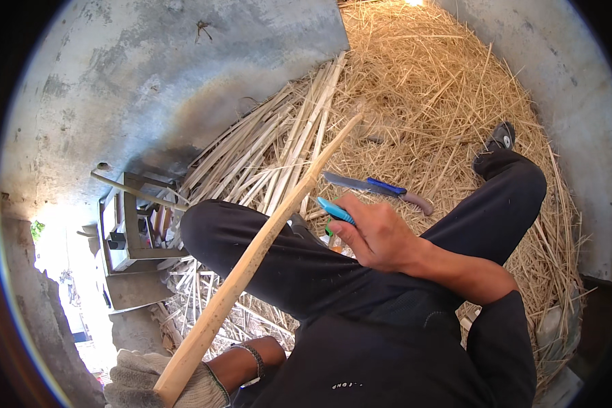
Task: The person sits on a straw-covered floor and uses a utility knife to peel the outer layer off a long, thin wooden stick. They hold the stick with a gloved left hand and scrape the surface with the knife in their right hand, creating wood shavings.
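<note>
Head view: split strips fan out beside loose straw, where a wooden-handled knife lies; the left leg sits beneath the work. The pale wooden stick, slightly bent and brown-flecked, tapers forward from the gloved left hand, curled at its thick end. The right hand, just beside the stick, clasps a turquoise tool.

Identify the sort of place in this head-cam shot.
Probably a makeshift workshop or shed corner, though the exact use is unclear: weathered grey walls, straw-like shavings covering much of the floor, and a pile of long pale strips.
</note>
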A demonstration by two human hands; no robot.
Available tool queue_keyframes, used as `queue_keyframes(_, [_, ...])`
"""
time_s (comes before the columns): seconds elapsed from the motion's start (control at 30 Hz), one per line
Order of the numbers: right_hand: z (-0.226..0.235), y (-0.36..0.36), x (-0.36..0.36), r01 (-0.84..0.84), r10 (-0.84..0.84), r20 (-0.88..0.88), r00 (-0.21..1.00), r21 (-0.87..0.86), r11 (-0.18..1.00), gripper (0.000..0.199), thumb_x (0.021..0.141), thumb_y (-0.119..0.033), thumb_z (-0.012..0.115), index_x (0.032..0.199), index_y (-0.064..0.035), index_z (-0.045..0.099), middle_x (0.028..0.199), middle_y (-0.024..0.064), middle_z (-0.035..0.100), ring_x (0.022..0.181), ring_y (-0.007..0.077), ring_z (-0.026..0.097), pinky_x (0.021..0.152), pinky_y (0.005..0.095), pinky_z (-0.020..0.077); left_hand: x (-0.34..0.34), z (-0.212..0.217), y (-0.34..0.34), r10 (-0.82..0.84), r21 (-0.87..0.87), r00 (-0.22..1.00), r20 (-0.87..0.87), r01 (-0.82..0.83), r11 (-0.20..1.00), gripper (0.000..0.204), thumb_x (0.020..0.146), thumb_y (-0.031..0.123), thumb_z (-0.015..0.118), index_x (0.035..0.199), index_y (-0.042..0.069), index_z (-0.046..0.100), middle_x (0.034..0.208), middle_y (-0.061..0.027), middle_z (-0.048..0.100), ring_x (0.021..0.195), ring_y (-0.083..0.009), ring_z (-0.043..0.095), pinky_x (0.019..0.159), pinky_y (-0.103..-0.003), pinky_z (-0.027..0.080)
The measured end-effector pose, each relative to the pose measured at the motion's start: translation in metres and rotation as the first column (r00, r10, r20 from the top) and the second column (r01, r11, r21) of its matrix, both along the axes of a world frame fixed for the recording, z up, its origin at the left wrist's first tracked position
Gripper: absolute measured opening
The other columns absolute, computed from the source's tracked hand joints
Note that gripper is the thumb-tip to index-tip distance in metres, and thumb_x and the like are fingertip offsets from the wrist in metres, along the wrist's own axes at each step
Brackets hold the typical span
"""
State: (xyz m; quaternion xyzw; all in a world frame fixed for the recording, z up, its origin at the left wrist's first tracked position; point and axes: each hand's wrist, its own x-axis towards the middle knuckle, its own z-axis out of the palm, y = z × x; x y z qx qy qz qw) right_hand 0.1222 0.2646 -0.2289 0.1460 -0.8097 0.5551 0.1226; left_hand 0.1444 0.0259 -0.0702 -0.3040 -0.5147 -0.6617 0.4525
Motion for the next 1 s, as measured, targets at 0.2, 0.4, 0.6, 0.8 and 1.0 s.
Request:
queue_keyframes(0.2, [0.005, -0.004, 0.003, -0.044, 0.044, 0.022, 0.999, -0.005, 0.999, 0.021, 0.096, -0.021, 0.062, 0.099, -0.0029, 0.052, 0.066, 0.0169, 0.058, 0.054, 0.0366, 0.059, 0.049, 0.0452, 0.0436, 0.007, 0.008, -0.008, -0.129, 0.013, 0.992, -0.009, 0.130, 0.991, 0.039, 0.099, 0.039, 0.047, 0.070, 0.014, 0.041, 0.064, 0.0033, 0.035, 0.056, -0.0114, 0.035, 0.058, -0.029, 0.035])
queue_keyframes(0.4, [0.021, -0.028, 0.020, -0.066, 0.075, -0.071, 0.995, 0.113, 0.991, 0.021, 0.096, -0.022, 0.061, 0.097, -0.0034, 0.050, 0.067, 0.0159, 0.060, 0.057, 0.0358, 0.062, 0.049, 0.0438, 0.0475, 0.020, 0.004, -0.015, -0.092, 0.142, 0.996, -0.010, 0.093, 0.985, 0.039, 0.100, 0.038, 0.046, 0.071, 0.012, 0.041, 0.064, 0.0033, 0.035, 0.055, -0.0115, 0.036, 0.059, -0.031, 0.036])
queue_keyframes(0.6, [-0.009, -0.038, 0.000, 0.014, -0.077, 0.201, 0.977, 0.294, 0.956, 0.024, 0.099, -0.026, 0.054, 0.095, -0.0034, 0.048, 0.060, 0.0191, 0.059, 0.056, 0.0409, 0.061, 0.050, 0.0495, 0.0484, 0.022, -0.012, -0.014, 0.004, 0.262, 1.000, 0.029, -0.011, 0.965, 0.039, 0.100, 0.037, 0.046, 0.072, 0.011, 0.042, 0.063, 0.0034, 0.034, 0.054, -0.0112, 0.037, 0.058, -0.032, 0.037])
queue_keyframes(0.8, [0.002, -0.046, 0.012, -0.092, 0.033, 0.227, 0.973, 0.256, 0.962, 0.027, 0.101, -0.029, 0.050, 0.097, -0.0026, 0.049, 0.061, 0.0214, 0.060, 0.057, 0.0440, 0.062, 0.053, 0.0534, 0.0492, 0.018, -0.021, -0.014, 0.114, 0.229, 0.992, 0.048, -0.122, 0.966, 0.039, 0.100, 0.037, 0.046, 0.072, 0.011, 0.042, 0.064, 0.0034, 0.034, 0.053, -0.0109, 0.037, 0.057, -0.031, 0.036])
queue_keyframes(1.0, [-0.019, -0.041, -0.001, 0.014, -0.067, 0.166, 0.984, 0.306, 0.952, 0.023, 0.099, -0.023, 0.055, 0.096, -0.0015, 0.049, 0.057, 0.0204, 0.057, 0.050, 0.0443, 0.056, 0.048, 0.0527, 0.0452, 0.014, -0.025, -0.011, 0.196, 0.226, 0.977, 0.078, -0.209, 0.951, 0.039, 0.100, 0.037, 0.047, 0.072, 0.010, 0.042, 0.064, 0.0033, 0.034, 0.053, -0.0105, 0.037, 0.056, -0.031, 0.036])
